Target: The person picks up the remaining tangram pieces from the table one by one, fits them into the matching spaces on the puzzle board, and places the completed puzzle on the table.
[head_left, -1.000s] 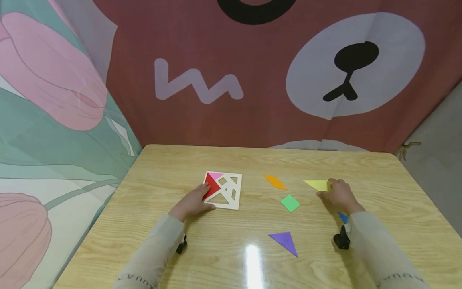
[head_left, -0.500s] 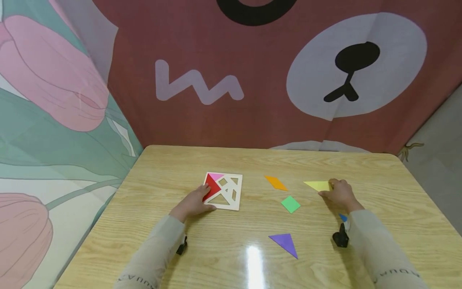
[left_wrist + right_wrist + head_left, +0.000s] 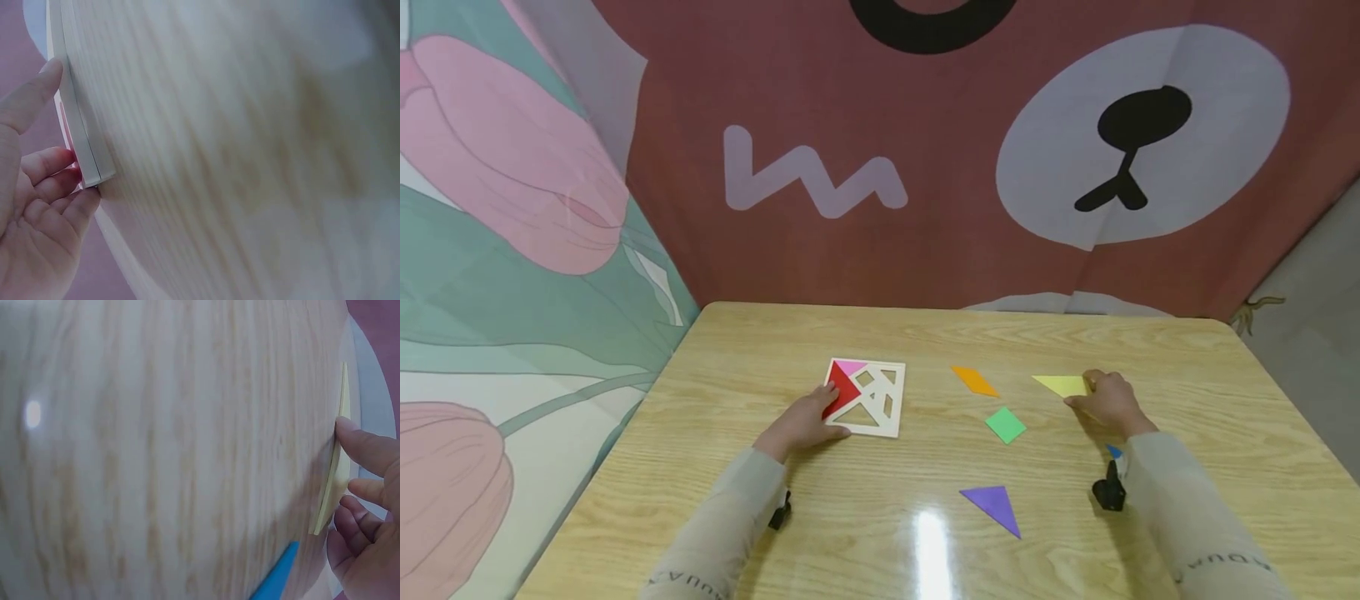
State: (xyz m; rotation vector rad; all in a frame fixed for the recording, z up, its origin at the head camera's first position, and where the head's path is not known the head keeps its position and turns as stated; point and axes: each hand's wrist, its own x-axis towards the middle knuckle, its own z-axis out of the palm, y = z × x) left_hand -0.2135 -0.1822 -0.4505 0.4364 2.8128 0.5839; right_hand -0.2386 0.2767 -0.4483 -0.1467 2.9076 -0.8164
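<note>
In the head view my left hand (image 3: pixel 802 422) grips the lower left corner of a white tangram board (image 3: pixel 887 427), thumb at its near edge. Its fingertips rest on the red triangle (image 3: pixel 844 390) set in the board, beside a pink triangle (image 3: pixel 850 367). The other cut-outs show bare wood. The left wrist view shows the board's edge (image 3: pixel 78 119) between thumb and fingers. Farther right, my right hand (image 3: pixel 1108 402) pinches the right end of a yellow triangle (image 3: pixel 1060 384). In the right wrist view, the thumb lies against this triangle's edge (image 3: pixel 332 481), close over the table.
Between the hands lie an orange parallelogram (image 3: pixel 975 381) and a green square (image 3: pixel 1005 425). A purple triangle (image 3: pixel 997 507) is nearer the front. The blue triangle (image 3: pixel 1114 451) lies partly hidden by the right wrist. Behind the wooden table (image 3: pixel 760 333) hangs a printed cloth (image 3: pixel 925 250).
</note>
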